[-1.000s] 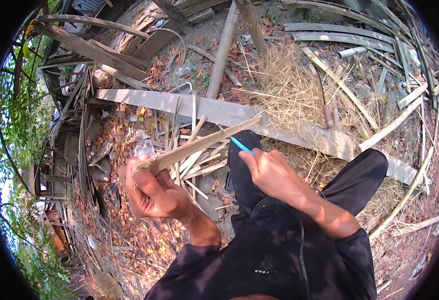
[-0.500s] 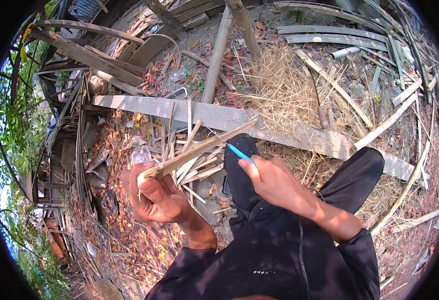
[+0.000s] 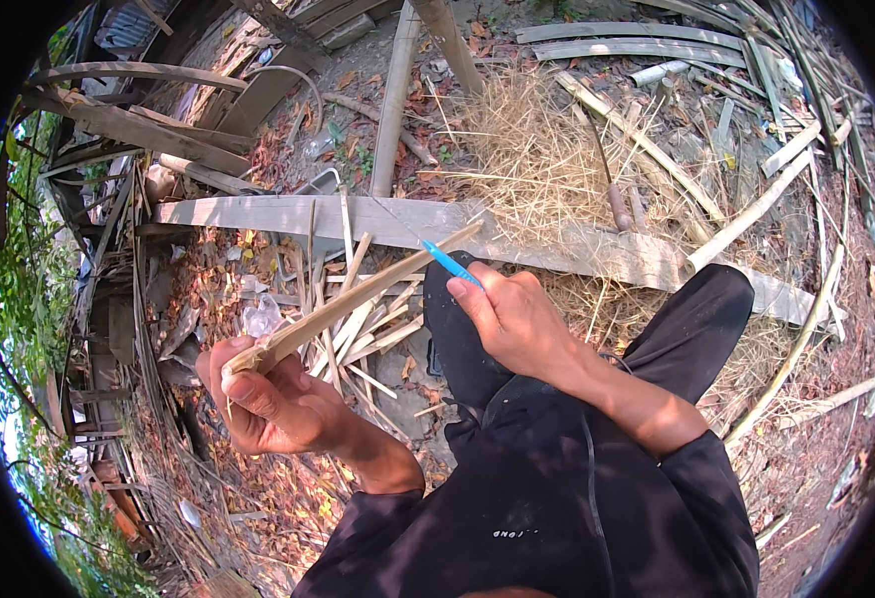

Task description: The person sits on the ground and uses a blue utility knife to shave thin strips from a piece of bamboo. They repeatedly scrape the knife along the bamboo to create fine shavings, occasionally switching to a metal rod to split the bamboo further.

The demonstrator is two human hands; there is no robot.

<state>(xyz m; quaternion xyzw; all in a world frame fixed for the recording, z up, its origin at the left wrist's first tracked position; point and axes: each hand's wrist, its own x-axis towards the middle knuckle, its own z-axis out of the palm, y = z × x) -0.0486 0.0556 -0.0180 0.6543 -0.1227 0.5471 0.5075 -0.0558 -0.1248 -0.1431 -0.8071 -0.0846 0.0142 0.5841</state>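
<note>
My left hand (image 3: 276, 401) grips the near end of a long split bamboo strip (image 3: 357, 297), which slants up and to the right. My right hand (image 3: 513, 317) is closed around a small tool with a blue tip (image 3: 449, 264), held against the strip near its far end. I am squatting, and my black trouser knees (image 3: 692, 324) show under the hands. A pile of thin bamboo slivers (image 3: 362, 329) lies on the ground just beneath the strip.
A grey wooden plank (image 3: 288, 212) runs across the ground ahead. Dry straw (image 3: 547, 149) is heaped beyond it, with bamboo poles (image 3: 394, 95) and split lengths (image 3: 756, 209) scattered at right. Dead leaves cover the ground at left, beside stacked old timber (image 3: 138, 125).
Both hands have shifted slightly. The right hand with the blue tool has slid a little along the strip, and the strip's angle has stayed about the same.
</note>
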